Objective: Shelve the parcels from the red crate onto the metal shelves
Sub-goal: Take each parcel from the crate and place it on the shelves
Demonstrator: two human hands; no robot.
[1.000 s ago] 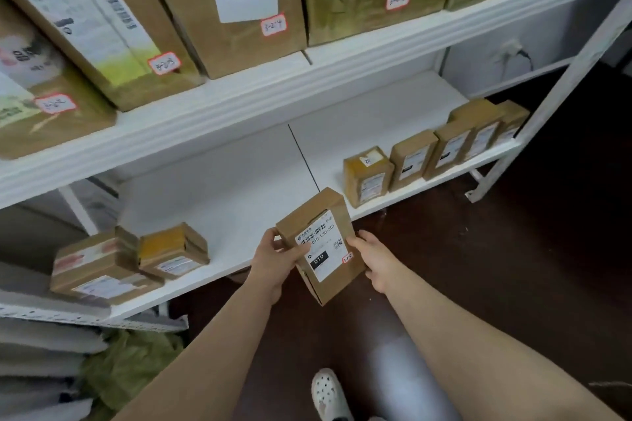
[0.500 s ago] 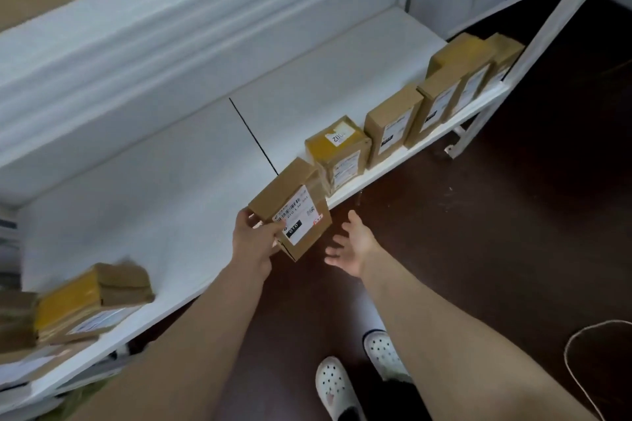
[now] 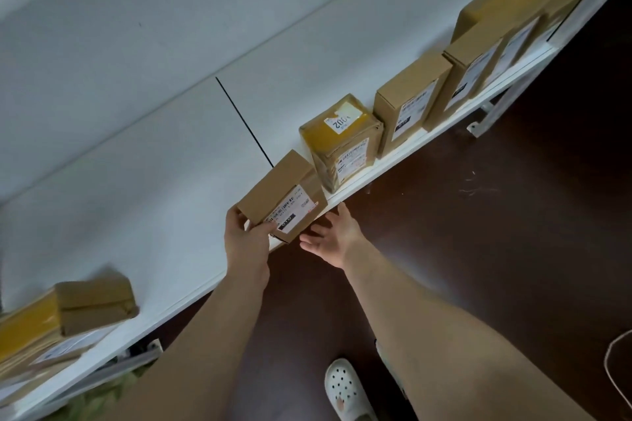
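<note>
My left hand (image 3: 245, 243) grips a small brown cardboard parcel (image 3: 277, 185) with a white barcode label, held tilted at the front edge of the white metal shelf (image 3: 143, 188). The parcel sits just left of a yellow-taped parcel (image 3: 342, 142) that starts a row of several upright parcels running to the right. My right hand (image 3: 333, 236) is open, fingers spread, just below and right of the held parcel, at the shelf's front lip. The red crate is out of view.
Two flat parcels (image 3: 78, 308) lie stacked at the shelf's left end. A white shelf post (image 3: 581, 7) stands at the right. Dark floor lies below, with my white clog (image 3: 343, 390) and a cord (image 3: 615, 369) at the right edge.
My right hand let go of the parcel and opened. My left hand carried the parcel up to the shelf edge beside the yellow-taped parcel. The view dropped toward the lower shelf.
</note>
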